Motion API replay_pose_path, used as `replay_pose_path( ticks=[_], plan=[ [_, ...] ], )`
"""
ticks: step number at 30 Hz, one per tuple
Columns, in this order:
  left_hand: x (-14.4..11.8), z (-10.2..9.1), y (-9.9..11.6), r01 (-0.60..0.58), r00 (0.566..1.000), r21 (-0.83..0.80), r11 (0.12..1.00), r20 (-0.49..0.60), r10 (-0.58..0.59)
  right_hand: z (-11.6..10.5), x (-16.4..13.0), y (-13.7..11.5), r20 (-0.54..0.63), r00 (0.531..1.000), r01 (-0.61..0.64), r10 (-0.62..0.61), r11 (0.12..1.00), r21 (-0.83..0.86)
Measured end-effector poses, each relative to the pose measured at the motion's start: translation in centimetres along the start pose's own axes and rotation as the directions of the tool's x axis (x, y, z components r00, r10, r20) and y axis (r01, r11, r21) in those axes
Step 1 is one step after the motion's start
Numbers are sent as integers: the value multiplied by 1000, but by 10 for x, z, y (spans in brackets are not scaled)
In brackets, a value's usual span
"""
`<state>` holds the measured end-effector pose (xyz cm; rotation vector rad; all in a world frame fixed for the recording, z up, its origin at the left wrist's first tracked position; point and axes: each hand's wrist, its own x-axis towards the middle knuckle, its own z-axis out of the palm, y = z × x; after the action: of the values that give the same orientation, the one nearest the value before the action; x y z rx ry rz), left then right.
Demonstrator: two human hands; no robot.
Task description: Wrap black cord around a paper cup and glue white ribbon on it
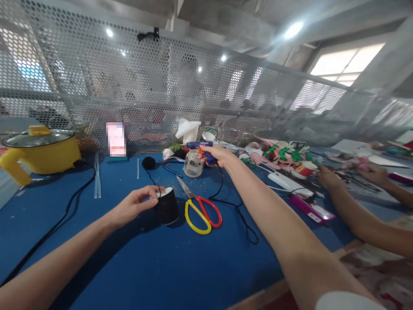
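My left hand pinches the rim of a small cup wrapped in black yarn, its white top edge showing. A strand runs from it to a black yarn ball farther back. My right hand is closed round the handle of a blue glue gun, just above and touching or close to a glass jar; I cannot tell which. Between my arms lie scissors with one yellow and one red handle, blades slightly apart. The glue gun's black cord trails down beside them.
A yellow electric pot stands at the left, its black cable crossing the blue table. Clear glue sticks and a propped phone are nearby. At right are a white power strip, a purple box and a co-worker's hands.
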<state>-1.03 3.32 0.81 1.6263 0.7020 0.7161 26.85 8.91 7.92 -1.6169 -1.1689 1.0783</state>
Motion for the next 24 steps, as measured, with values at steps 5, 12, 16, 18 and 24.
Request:
replay_pose_path(
  ticks=[5, 12, 16, 18, 24],
  plan=[
    [-1, 0, 0, -19, 1000, 6, 1000, 11, 18, 1, 11, 3, 4, 998, -56, 58, 977, -203],
    [-1, 3, 4, -10, 1000, 20, 1000, 8, 10, -4, -15, -1, -199, 951, 111, -236, 863, -493],
    [-1, 4, 7, -8, 1000, 40, 999, 23, 7, 22, -52, 0, -100, 855, 380, -510, 744, -549],
    [-1, 5, 8, -15, 1000, 45, 999, 27, 14, 42, -66, 3, 251, 706, 695, -662, 580, -425],
    [-1, 5, 9, -70, 997, 135, 988, 51, 64, 85, -64, 12, 584, 720, 613, -375, 738, -281]
  ],
)
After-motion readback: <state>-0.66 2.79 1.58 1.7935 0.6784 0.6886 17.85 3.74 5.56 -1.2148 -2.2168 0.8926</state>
